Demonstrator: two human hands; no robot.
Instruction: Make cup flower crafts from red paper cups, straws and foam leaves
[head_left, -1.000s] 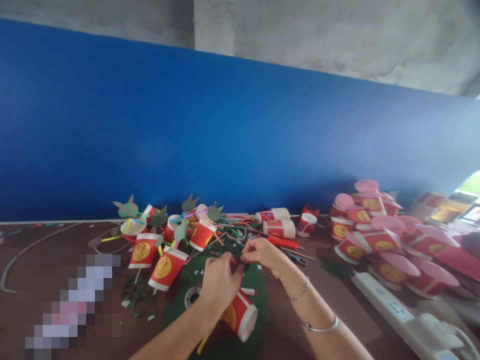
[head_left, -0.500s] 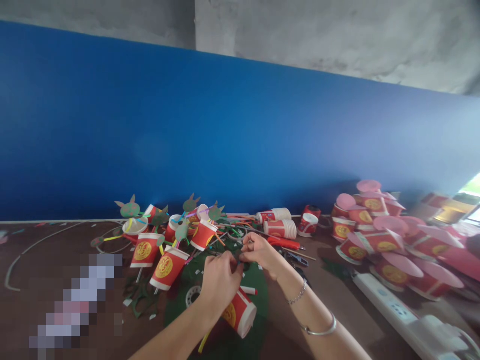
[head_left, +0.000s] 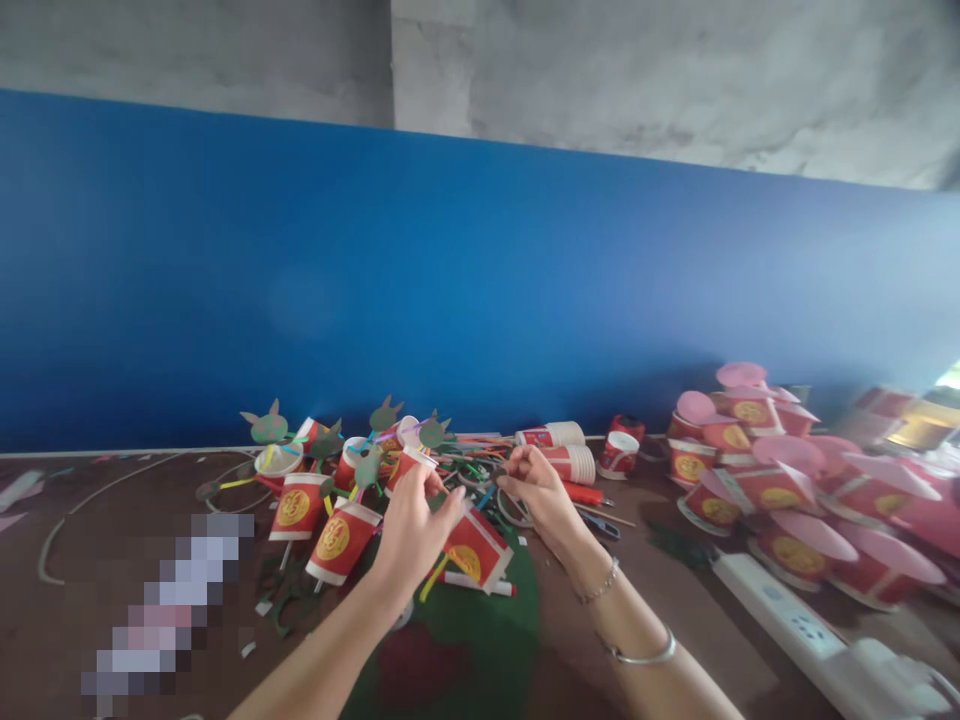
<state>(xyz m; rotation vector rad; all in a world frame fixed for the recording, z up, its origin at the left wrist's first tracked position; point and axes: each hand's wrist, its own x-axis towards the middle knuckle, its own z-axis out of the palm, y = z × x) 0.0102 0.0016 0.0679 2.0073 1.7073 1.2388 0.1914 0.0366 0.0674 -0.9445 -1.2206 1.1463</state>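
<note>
A red paper cup [head_left: 480, 545] with a yellow emblem lies tilted between my hands, with a yellow strip [head_left: 433, 578] and a blue strip [head_left: 486, 496] attached to it. My left hand [head_left: 416, 530] is at the cup's upper left, its thumb by the cup's edge and its fingers curled. What those fingertips pinch is mostly hidden. At the upper right of the cup, my right hand [head_left: 534, 488] pinches a small dark green paper piece [head_left: 501, 477] close to the blue strip's end. Below the cup lies a white marker [head_left: 491, 586] with a red end.
Finished-looking cups with green animal heads [head_left: 341, 540] stand to the left. Stacked cups [head_left: 570, 465], a red-handled tool [head_left: 585, 494] and loose strips lie behind my hands. Cups with pink discs [head_left: 787, 480] and a power strip [head_left: 780, 600] are at right. A blue panel [head_left: 480, 290] rises behind.
The cup has moved away from me and turned, now lying across the marker. My hands have moved apart, the left one shifting left. The green sheet under them is more exposed.
</note>
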